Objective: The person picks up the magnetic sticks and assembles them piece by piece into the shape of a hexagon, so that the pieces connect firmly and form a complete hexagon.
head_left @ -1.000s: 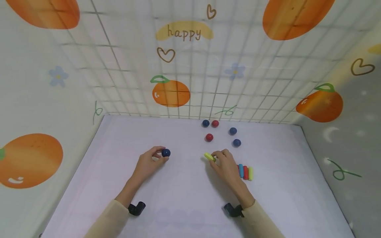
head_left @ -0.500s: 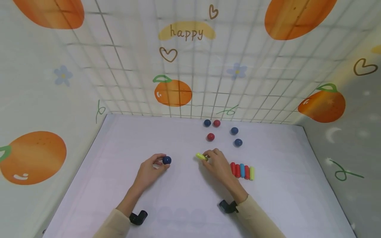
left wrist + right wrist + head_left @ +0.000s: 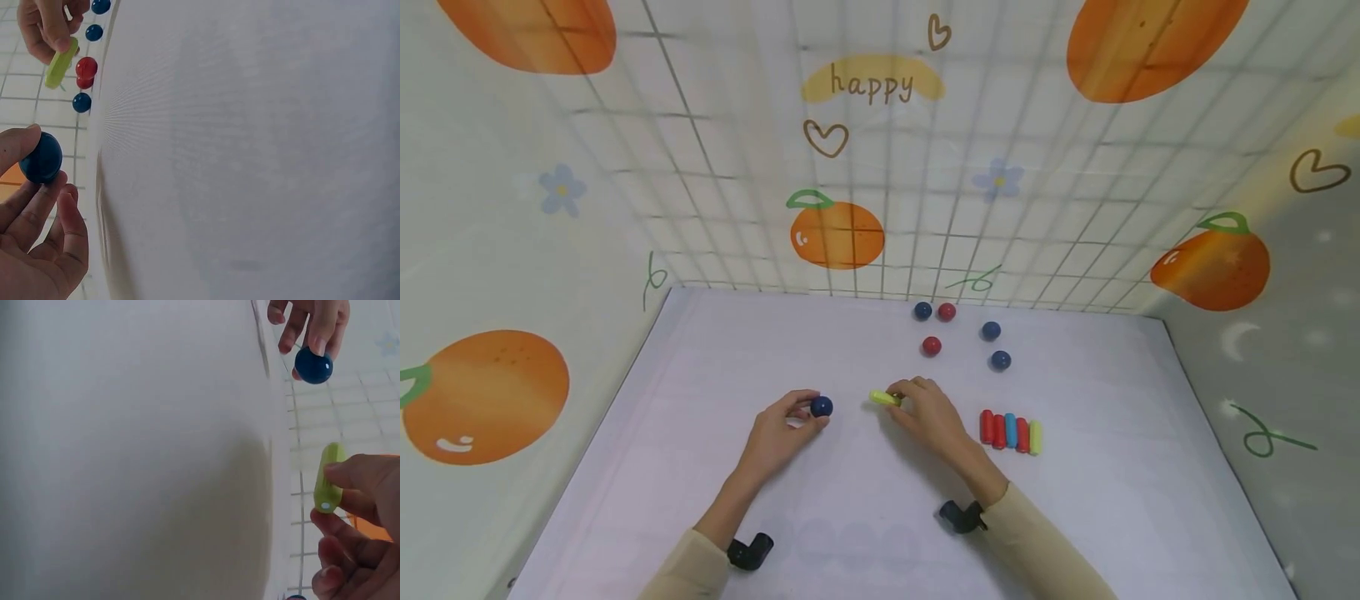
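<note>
My left hand (image 3: 777, 432) pinches a dark blue ball (image 3: 822, 407) between thumb and fingers, left of the table's middle. Facing it, my right hand (image 3: 931, 418) holds a short yellow-green rod (image 3: 882, 398), whose free end points left at the ball. A gap separates ball and rod. In the left wrist view the ball (image 3: 42, 157) sits between thumb and fingertips. The right wrist view shows the rod (image 3: 329, 478) between thumb and fingers, with a small silvery spot on its end.
To the right, red rods (image 3: 998, 432), a blue rod (image 3: 1011, 431) and a yellow-green rod (image 3: 1035, 437) lie side by side. Red balls (image 3: 932, 346) and blue balls (image 3: 1001, 360) are scattered toward the back of the white table (image 3: 737, 333). A printed cloth wall (image 3: 715, 208) stands behind.
My right hand has carried the yellow-green rod left, uncovering the row of rods. My left hand has come slightly nearer the table's front with the blue ball. The gap between them has narrowed.
</note>
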{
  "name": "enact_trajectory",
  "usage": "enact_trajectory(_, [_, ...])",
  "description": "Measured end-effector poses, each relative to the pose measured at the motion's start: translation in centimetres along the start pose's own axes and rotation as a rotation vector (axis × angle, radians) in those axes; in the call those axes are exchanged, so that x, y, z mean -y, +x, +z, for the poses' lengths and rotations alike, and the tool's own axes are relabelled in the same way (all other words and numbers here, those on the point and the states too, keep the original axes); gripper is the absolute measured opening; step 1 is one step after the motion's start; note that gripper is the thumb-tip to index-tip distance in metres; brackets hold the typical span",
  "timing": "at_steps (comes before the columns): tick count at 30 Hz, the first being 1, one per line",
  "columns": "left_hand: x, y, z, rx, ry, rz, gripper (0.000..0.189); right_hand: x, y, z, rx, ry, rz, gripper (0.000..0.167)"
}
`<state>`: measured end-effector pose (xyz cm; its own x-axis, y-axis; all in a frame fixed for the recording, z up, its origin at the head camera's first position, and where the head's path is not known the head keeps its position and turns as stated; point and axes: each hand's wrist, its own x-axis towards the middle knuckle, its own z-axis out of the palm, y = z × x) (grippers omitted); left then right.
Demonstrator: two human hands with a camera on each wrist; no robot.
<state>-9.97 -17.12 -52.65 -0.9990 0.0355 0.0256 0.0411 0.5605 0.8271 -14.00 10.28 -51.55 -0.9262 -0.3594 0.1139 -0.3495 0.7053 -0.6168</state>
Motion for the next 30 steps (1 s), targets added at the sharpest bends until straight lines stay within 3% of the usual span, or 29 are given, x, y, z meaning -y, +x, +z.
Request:
enact_trajectory(12, [-0.2,0.0,0.0,0.014,-0.005,-0.004,0.045,0.5,1.3,1.2,0.052,0.115,-0.079,0.022])
enact_trajectory(23, [-0.2,0.2,-0.3,0.114,-0.060,0.014,0.045,0.8,2.3,1.7,0.096,0.187,-0.128,0.023])
enact_trajectory(30, [-0.1,0.0,-0.2,0.140,-0.085,0.014,0.044,0.5,2.7,2.5,0.118,0.231,-0.153,0.022])
